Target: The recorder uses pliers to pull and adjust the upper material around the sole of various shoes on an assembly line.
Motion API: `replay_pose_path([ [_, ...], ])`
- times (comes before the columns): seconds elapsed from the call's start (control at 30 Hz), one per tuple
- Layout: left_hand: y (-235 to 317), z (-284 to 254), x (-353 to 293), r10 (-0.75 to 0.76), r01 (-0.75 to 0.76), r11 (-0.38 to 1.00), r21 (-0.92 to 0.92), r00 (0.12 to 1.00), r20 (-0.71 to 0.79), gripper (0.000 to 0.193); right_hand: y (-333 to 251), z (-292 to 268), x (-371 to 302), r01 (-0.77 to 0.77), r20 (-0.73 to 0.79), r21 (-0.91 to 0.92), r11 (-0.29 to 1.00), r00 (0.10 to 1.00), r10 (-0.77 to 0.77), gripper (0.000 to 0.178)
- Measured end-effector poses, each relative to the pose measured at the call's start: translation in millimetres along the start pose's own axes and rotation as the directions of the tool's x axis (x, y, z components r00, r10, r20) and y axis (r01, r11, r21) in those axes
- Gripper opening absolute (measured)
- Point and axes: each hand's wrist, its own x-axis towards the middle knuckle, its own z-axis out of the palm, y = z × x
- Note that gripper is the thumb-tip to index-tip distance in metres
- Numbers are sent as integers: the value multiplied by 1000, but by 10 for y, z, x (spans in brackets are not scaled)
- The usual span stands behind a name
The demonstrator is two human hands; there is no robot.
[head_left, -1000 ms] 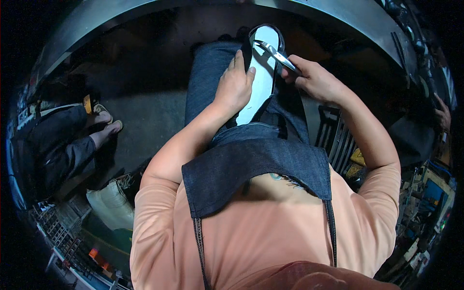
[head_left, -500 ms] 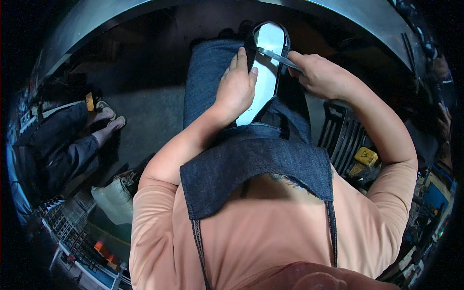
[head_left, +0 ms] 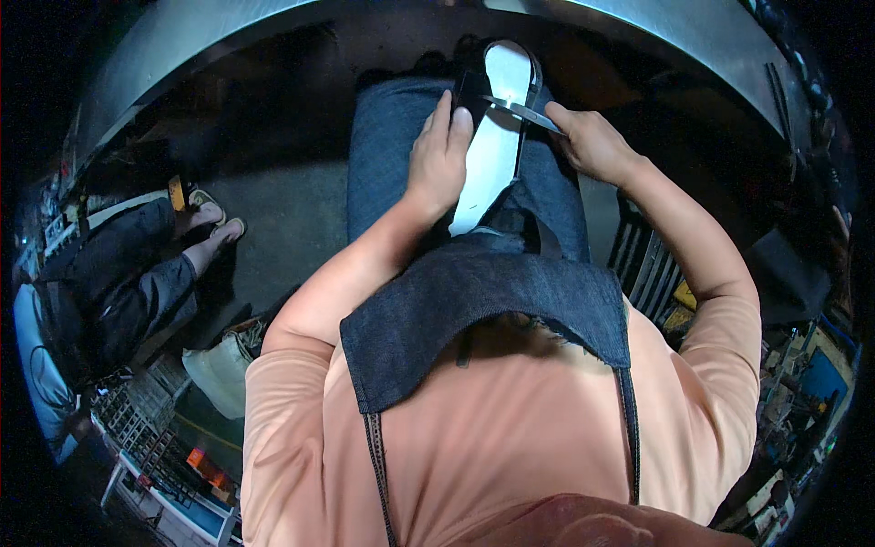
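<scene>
Sole up across my lap lies a shoe [head_left: 490,155], its long white underside framed by black material. The rounded end points away from me, and the narrow end rests near my apron. My left hand [head_left: 439,159] holds its left side, thumb beside the white surface and fingers along a black flap. In my right hand [head_left: 592,141], closed on the near end, is a flat, shiny metal blade-like tool [head_left: 524,111]. Its far tip lies across the narrow middle of the white underside; its exact kind cannot be made out.
A metal table edge [head_left: 228,27] curves across the far side. At the left sits another person [head_left: 118,283] in dark clothes and sandals, near a pale sack [head_left: 217,378]. A slatted dark rack [head_left: 643,264] and a yellow object [head_left: 684,296] stand by my right arm.
My right hand and the metal tool have shifted slightly nearer along the white underside. The left hand has slid a little left, its thumb now raised, with the black flap showing more.
</scene>
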Motion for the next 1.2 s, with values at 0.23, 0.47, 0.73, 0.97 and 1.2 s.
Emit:
replay_pose_path([
  [0.23, 49, -23, 198, -94, 104, 992, -69, 987, 134, 76, 56, 40, -46, 38, -59, 55, 998, 998, -35, 15],
  [0.47, 193, -135, 257, -150, 133, 987, 88, 961, 233, 90, -211, -95, -392, -88, 2, 353, 932, 996, 93, 14],
  [0.73, 184, -70, 254, -118, 106, 992, 69, 972, 202, 70, -473, 37, -2, -179, -127, 271, 946, 967, 220, 6],
  [0.97, 259, -141, 160, -166, 187, 980, -63, 954, 251, 77, -633, 107, -71, -253, -171, 245, 936, 939, 298, 3],
  [1.2, 38, -342, -331, -26, 57, 995, -80, 941, 338, 105, -788, -118, -569, -309, 179, 663, 682, 950, 257, 22],
])
